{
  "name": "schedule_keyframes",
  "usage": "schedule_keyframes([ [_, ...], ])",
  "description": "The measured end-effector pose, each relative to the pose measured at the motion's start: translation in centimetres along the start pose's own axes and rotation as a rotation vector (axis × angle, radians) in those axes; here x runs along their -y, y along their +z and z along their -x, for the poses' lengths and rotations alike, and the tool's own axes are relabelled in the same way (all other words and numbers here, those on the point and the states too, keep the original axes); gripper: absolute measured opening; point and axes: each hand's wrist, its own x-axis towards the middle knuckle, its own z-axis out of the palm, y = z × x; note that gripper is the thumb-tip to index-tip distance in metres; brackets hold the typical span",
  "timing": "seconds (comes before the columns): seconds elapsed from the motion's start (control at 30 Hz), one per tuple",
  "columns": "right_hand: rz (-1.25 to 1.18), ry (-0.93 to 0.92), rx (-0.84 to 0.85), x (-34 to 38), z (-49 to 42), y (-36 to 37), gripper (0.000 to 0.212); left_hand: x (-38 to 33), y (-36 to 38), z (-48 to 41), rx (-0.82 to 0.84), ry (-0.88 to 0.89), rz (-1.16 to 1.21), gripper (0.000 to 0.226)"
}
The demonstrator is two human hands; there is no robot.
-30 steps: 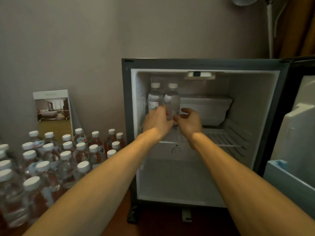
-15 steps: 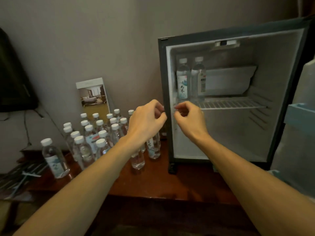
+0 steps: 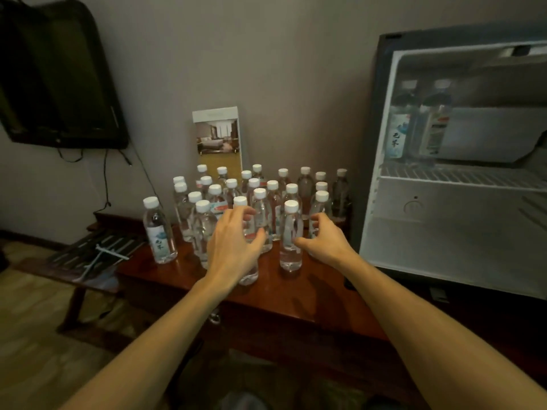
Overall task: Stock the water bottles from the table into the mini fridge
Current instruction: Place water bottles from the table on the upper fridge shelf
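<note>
As both arms stretch out over the table point(image 3: 296, 300), we're at the pick-up step. The left hand point(image 3: 233, 247) and the right hand point(image 3: 324, 241) are both empty, fingers spread wide and gently curved, closing on the front of the water bottle cluster point(image 3: 262, 211). The left hand sits in front of a white-capped bottle point(image 3: 240, 201) — whether it touches yet, I can't tell. The right hand's thumb is just beside the front bottle point(image 3: 291, 232), which stands upright at the edge of the pack. Over in the open mini fridge point(image 3: 444, 247), two bottles point(image 3: 399, 128) stand side by side at the left end of the wire shelf point(image 3: 461, 175). All the rest are on the table, so the job looks barely started.

Next move, I'd say: each hand wraps one bottle round its middle and lifts straight up — the neighbours are packed tight — then swings right to the shelf.

A second ago the hands were in the fridge around that pair. Half a second ago they hung loosely curled at the opening. Now they've opened, and the view has swung left to the table. The pair hasn't budged.
</note>
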Motion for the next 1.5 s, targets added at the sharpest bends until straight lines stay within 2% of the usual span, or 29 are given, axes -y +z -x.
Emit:
schedule_keyframes([
  [0.13, -0.039, 0.042, 0.025, -0.1, -1.1, 2.0, 0.070, 2.2, 0.5, 1.3, -0.026, -0.056, -0.006, 0.017],
  [0.33, -0.081, 0.078, -0.016, -0.5, -2.6, 4.5, 0.072, 4.3, 2.4, 3.0, 0.129, -0.091, 0.088, 0.013],
  [0.47, -0.062, 0.083, -0.101, -0.9, -3.5, 5.6, 0.070, 4.5, 4.0, 3.6, 0.267, -0.154, 0.124, 0.027],
  [0.53, -0.071, 0.073, -0.120, -0.9, -3.8, 5.4, 0.061, 4.4, 4.7, 3.6, 0.310, -0.164, 0.124, 0.038],
  [0.73, -0.081, 0.022, -0.075, -1.4, -3.1, 3.9, 0.044, 2.5, 6.9, 3.1, 0.428, -0.179, 0.165, 0.063],
  [0.83, -0.079, -0.018, -0.045, -1.2, -2.5, 1.9, 0.044, 1.1, 8.0, 2.7, 0.442, -0.200, 0.199, 0.074],
  [0.93, -0.088, -0.068, -0.027, -0.4, -1.6, -0.5, 0.048, -0.8, 8.6, 2.2, 0.401, -0.220, 0.246, 0.068],
  [1.03, -0.108, -0.110, -0.074, 0.5, -0.8, -3.5, 0.045, -3.2, 8.8, 1.5, 0.330, -0.190, 0.290, 0.072],
  [1.23, -0.217, -0.145, -0.173, 1.7, 1.8, -11.7, 0.033, -10.2, 8.4, 0.2, 0.272, -0.072, 0.516, 0.054],
  [1.5, -0.256, -0.058, -0.353, 1.1, 3.7, -20.5, 0.068, -19.4, 9.8, -1.5, 0.283, 0.073, 0.510, 0.057],
])
